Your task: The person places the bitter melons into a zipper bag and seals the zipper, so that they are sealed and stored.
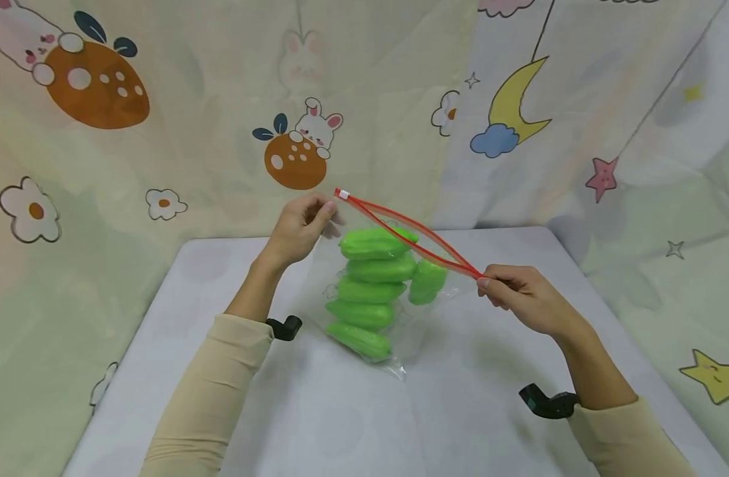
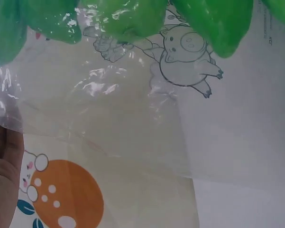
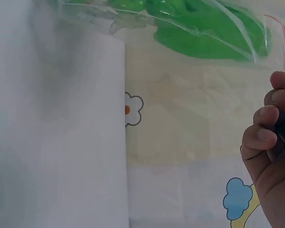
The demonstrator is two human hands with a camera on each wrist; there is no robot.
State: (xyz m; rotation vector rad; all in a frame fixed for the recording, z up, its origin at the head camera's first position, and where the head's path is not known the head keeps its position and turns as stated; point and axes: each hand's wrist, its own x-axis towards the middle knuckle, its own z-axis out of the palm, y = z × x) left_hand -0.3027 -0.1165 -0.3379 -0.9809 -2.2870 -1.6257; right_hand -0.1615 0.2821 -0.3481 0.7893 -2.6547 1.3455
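A clear slider bag (image 1: 406,324) with a red zip strip (image 1: 421,250) hangs between my hands, its mouth parted in the middle. Inside lie several bright green cucumber-like pieces (image 1: 380,270), stacked one above another, with another green piece (image 1: 427,281) to their right. My left hand (image 1: 301,225) holds the bag's upper left edge, just under the white slider (image 1: 343,195); some of its fingers show through the plastic. Thumb and fingers of my right hand (image 1: 522,295) pinch the right end of the strip. In the right wrist view, curled fingers (image 3: 263,137) sit beside the red strip.
A white table (image 1: 340,424) lies beneath the bag. Cloth printed with cartoon rabbits, a moon (image 1: 516,103) and stars hangs behind and at the sides. Black wrist cameras (image 1: 549,402) are strapped at both cuffs.
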